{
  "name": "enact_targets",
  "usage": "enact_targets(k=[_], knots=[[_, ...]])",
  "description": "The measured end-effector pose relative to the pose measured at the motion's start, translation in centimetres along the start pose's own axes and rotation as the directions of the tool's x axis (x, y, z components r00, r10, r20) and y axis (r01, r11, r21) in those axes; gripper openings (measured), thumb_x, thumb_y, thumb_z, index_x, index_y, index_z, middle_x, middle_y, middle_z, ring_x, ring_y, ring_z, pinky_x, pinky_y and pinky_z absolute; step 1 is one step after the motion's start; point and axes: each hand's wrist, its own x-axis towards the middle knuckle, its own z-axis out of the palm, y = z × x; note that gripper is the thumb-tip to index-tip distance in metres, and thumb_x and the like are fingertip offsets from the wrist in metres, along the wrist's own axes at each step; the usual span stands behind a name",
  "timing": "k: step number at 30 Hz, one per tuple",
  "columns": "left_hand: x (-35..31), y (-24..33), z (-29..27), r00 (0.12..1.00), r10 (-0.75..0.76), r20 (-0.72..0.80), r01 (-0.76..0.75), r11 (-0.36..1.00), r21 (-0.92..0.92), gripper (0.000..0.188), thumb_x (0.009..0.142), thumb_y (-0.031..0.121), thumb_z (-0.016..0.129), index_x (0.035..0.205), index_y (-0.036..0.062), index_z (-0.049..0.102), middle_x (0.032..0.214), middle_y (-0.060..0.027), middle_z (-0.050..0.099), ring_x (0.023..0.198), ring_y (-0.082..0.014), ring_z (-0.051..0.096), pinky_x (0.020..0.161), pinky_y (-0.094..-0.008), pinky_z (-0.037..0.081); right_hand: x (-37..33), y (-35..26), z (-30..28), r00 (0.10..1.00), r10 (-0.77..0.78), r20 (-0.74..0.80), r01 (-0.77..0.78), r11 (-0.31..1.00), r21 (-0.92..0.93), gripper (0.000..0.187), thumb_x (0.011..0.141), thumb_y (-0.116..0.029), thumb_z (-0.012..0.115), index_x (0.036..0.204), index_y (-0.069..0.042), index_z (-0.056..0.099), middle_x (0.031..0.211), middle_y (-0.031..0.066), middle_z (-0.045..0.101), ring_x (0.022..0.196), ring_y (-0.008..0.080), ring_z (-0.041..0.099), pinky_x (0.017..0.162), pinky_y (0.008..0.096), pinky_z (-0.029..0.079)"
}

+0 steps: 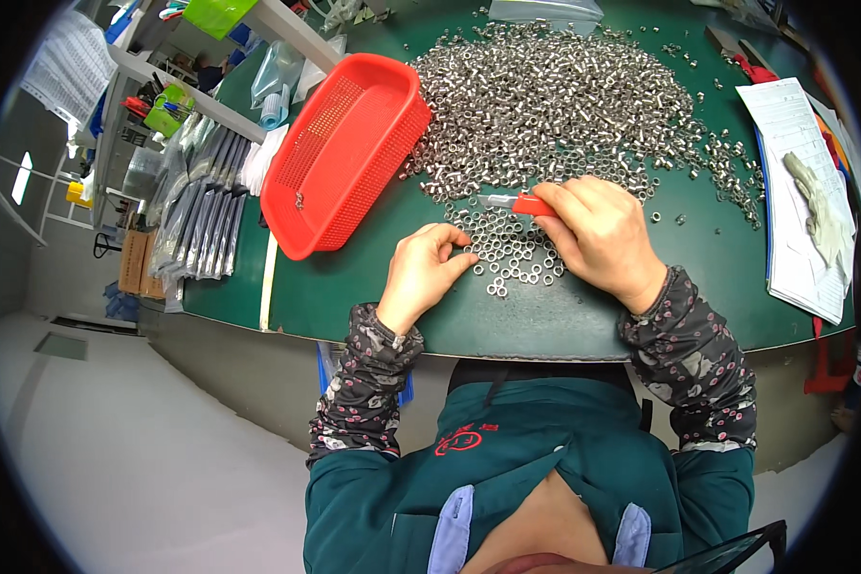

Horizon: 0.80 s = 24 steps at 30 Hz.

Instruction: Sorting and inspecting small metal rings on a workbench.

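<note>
My right hand (pixel 603 230) grips the red handle of a utility knife (pixel 530 205), its blade pointing left over a loose spread of small metal rings (pixel 514 247). On the left edge of that spread, my left hand (pixel 429 271) rests with its fingers curled. Its thumb and forefinger tips are close together beside the rings; whether a ring is between them is too small to make out. Beyond both hands lies a large heap of shiny metal rings (pixel 555 105). A red plastic basket (pixel 297 191) stands left of the heap, a few small metal pieces inside it.
The green tabletop (pixel 430 320) curves along my front. Papers on a clipboard (pixel 794 191) with a pale glove (pixel 813 206) lie at the right. Stacked bagged dark parts (pixel 201 206) are at the left. A clear plastic bag (pixel 545 11) sits behind the heap.
</note>
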Motion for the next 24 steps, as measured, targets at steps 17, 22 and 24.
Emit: enact_targets(k=[17,22,24], knots=[[2.6,-2.5,1.1,0.938,0.189,0.292,0.316,-0.115,-0.942,0.013,0.094,0.007,0.048,0.105,0.0034,0.054,0.088,-0.0092,0.055,0.053,-0.0056,0.038,0.039,-0.0156,0.028,-0.6,-0.3,0.8,0.986,0.084,0.142,-0.096,0.992,0.078,0.022,0.079,-0.014,0.067,0.097,-0.002,0.061,0.074,0.0095,0.058,0.065,0.0271,0.059,0.058,0.0377,0.048],[2.5,-2.3,1.3,0.941,0.146,0.306,0.319,-0.074,-0.945,0.011,0.095,0.011,0.051,0.104,0.0055,0.055,0.084,-0.0054,0.057,0.052,-0.0039,0.038,0.039,-0.0147,0.027,-0.5,-0.7,1.1,0.987,0.072,0.143,-0.086,0.992,0.093,0.019,0.082,-0.018,0.066,0.094,-0.005,0.06,0.069,0.008,0.057,0.065,0.0263,0.061,0.056,0.039,0.049],[2.5,-2.4,1.4,0.944,0.13,0.303,0.311,-0.046,-0.949,0.012,0.095,0.012,0.052,0.104,0.0057,0.055,0.083,-0.0043,0.057,0.051,-0.0035,0.038,0.039,-0.0146,0.027,-0.5,-0.8,1.0,0.982,0.077,0.173,-0.095,0.991,0.095,0.019,0.082,-0.019,0.065,0.095,-0.005,0.06,0.069,0.0079,0.058,0.065,0.0264,0.061,0.056,0.039,0.049]])
